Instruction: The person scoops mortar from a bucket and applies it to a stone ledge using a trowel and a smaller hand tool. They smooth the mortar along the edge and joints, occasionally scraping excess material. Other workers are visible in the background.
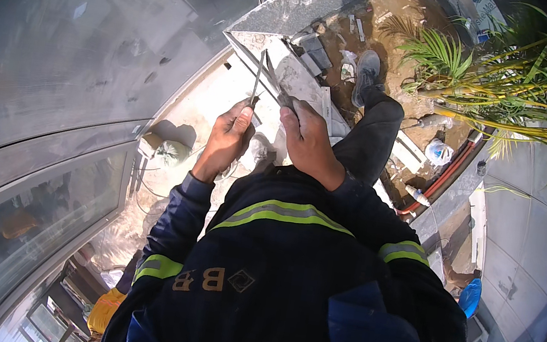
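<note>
While the dark jacket (pixel 274 269) with its yellow-green bands fills the near view, both hands meet in front of it, just beside each other. The left hand (pixel 228 135) pinches the lower end of a slim grey rod (pixel 259 74) between thumb and curled fingers; the right hand (pixel 312 141) is closed around the base of a dark tapered blade (pixel 283 95), its thumb laid along the top. Both pieces point away from the body, their far ends drawing close together above a pale ledge; against the glare I cannot tell whether those tips touch, or exactly what kind of tools these are. Each looks light and stiff, probably metal, hardly fragile, though dust could make it slippery; the lower ends seem the sound place to hold, well back from the narrow tips. Beyond the hands, a shoe (pixel 368 71) stands on a dirt strip (pixel 415 9) scattered with offcuts, and a tied pale sack (pixel 171 153) sits to the left. Farther right are reddish pipes (pixel 448 174) and a leafy palm (pixel 443 58); grey wall panels (pixel 96 41) rise on the left.
</note>
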The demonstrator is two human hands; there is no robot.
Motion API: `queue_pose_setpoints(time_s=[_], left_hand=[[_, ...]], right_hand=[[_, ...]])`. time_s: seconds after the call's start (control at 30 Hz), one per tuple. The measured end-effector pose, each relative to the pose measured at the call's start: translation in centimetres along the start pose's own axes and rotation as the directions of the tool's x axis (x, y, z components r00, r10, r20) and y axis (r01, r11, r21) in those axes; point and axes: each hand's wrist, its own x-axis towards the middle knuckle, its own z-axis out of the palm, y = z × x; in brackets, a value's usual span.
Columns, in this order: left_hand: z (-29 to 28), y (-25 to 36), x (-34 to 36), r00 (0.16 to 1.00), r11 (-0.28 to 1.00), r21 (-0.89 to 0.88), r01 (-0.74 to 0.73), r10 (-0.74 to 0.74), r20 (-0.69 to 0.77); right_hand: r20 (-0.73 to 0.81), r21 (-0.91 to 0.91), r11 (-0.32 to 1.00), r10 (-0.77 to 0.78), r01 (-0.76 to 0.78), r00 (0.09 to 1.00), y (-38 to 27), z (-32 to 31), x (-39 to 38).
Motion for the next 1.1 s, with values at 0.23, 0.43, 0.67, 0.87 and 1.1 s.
queue_pose_setpoints(time_s=[0.23,0.43,0.67,0.87,1.1], left_hand=[[-0.3,-0.6,-1.5,0.985,0.991,-0.127,-0.048,0.068,0.158],[-2.6,-0.6,-1.4,0.995,0.974,-0.219,-0.066,0.081,0.062],[-2.9,-0.9,-1.5,0.997,0.966,-0.256,-0.030,0.046,0.055],[-3.1,-1.5,-2.2,0.984,0.985,-0.012,-0.172,0.173,0.048],[-4.5,-1.2,-3.0,0.984,0.987,-0.032,-0.155,0.152,-0.090]], right_hand=[[0.487,0.820,0.045,0.470,-0.571,0.736,2.8,-2.1,2.7],[0.693,0.658,0.136,0.275,-0.741,0.666,-2.1,0.0,-1.6],[0.664,0.535,0.453,0.296,-0.713,0.687,-5.2,0.2,0.0],[0.214,0.587,0.654,0.442,-0.477,0.871,-1.7,0.4,4.1],[0.218,0.565,0.733,0.311,-0.380,0.925,-3.6,1.6,0.2]])
